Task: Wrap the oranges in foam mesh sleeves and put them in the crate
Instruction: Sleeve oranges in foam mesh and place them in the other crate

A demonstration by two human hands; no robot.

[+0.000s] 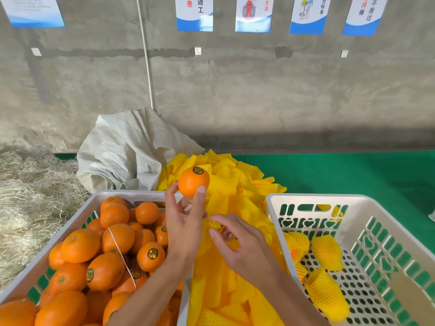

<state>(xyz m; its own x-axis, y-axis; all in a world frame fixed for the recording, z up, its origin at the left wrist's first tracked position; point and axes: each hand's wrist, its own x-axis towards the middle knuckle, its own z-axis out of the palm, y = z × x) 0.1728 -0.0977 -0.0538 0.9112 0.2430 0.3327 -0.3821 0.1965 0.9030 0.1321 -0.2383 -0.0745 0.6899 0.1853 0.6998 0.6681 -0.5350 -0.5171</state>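
Two bare forearms come up from the bottom edge, so the hands are seen close together over a pile of yellow foam sleeves [237,184]. An orange [193,182] with a dark sticker is pinched at the fingertips of the left hand [186,222], raised above the pile. One foam mesh sleeve [213,225] is gripped in the curled fingers of the right hand [240,243], just beside the left palm. Loose oranges are heaped in the left crate [70,222]. A few wrapped oranges [326,251] are already laid in the right crate [386,208]. Everything's set on a green tabletop [353,170].
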